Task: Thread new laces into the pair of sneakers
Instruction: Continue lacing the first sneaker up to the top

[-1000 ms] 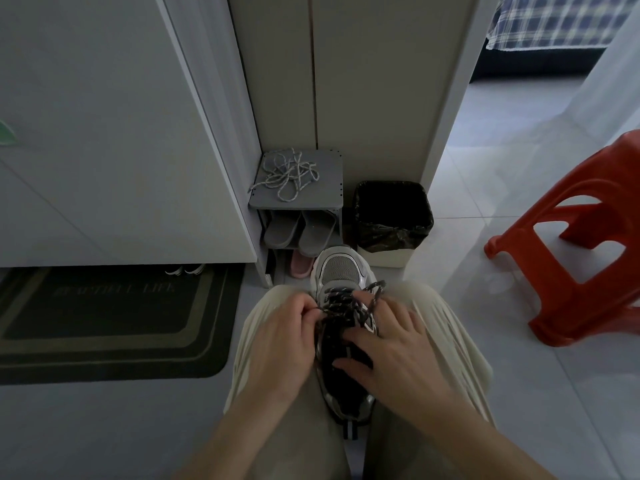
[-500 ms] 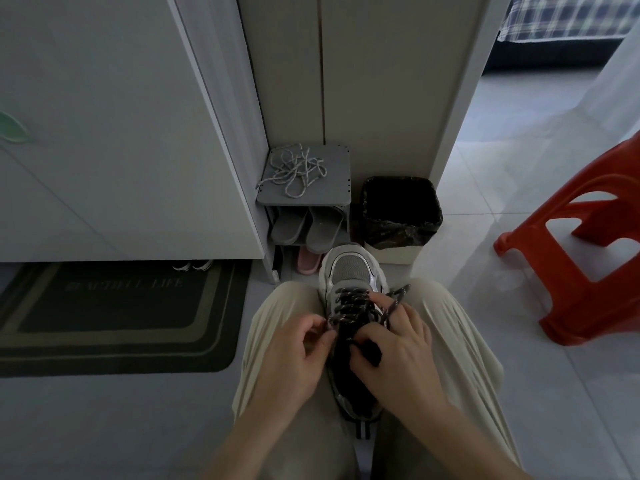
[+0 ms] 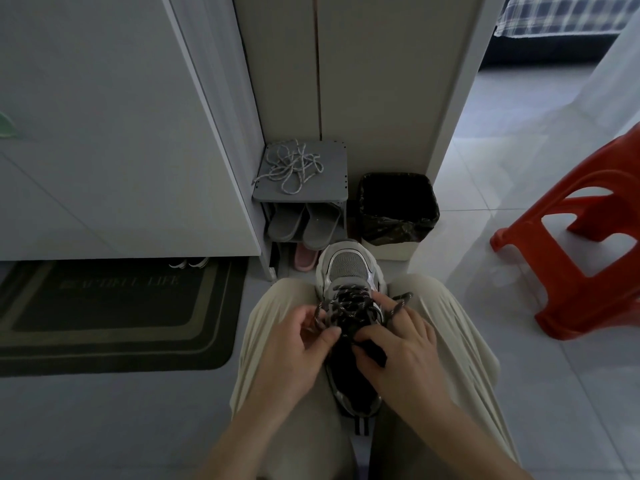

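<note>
Curled fingers of the left hand [image 3: 294, 344] pinch the dark speckled lace [image 3: 349, 303]; the right hand [image 3: 401, 355] curls round its other end, probably pinching too. The grey-and-white mesh sneaker [image 3: 348, 268] lies between beige-trousered knees [image 3: 273, 313], toe outward. The dark doormat [image 3: 114, 306] faintly reads "…LIFE".

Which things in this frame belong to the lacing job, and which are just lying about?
In the job: sneaker on the lap; dark speckled lace, held by left hand and right hand; probably the pale laces on the shoe rack.
Lying about: grey slippers, pink slipper, lined bin, red stool, doormat.
</note>
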A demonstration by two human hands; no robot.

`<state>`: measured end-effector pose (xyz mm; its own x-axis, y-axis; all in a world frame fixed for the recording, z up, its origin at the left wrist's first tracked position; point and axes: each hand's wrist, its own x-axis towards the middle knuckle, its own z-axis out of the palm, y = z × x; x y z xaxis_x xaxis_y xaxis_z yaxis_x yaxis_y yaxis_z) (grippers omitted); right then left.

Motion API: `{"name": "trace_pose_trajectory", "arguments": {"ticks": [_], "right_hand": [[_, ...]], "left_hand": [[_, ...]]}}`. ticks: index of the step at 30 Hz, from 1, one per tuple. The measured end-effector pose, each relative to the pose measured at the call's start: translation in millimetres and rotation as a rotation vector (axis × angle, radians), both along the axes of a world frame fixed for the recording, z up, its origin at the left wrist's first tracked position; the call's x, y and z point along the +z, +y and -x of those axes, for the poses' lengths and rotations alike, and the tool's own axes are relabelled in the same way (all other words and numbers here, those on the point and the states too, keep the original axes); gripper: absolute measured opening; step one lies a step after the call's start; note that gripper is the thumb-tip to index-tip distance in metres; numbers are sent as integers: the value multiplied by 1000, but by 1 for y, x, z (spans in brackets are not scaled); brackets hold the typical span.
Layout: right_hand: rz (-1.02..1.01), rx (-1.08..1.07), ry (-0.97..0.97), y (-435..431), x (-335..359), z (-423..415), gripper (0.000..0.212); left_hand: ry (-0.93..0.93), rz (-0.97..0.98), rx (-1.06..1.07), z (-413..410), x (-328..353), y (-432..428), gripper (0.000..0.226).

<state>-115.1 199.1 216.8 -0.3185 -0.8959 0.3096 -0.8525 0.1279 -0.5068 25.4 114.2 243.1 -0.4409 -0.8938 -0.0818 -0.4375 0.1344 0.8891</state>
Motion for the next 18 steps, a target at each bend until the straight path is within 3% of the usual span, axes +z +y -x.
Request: {"name": "trace_pose_trajectory", "arguments": {"ticks": [5, 11, 15, 18], "right_hand": [[36, 73, -290, 4, 1, 6, 17], [79, -161, -660, 11, 18, 30, 32], [85, -259, -649, 14, 23, 44, 27], [61, -222, -452, 15, 31, 33, 15]], "left_hand": [[18, 68, 50, -5, -6, -4, 12], [85, 89, 132, -8, 3, -18, 15], [89, 113, 164, -7, 6, -24, 17], [14, 68, 120, -6, -2, -19, 5]]}}
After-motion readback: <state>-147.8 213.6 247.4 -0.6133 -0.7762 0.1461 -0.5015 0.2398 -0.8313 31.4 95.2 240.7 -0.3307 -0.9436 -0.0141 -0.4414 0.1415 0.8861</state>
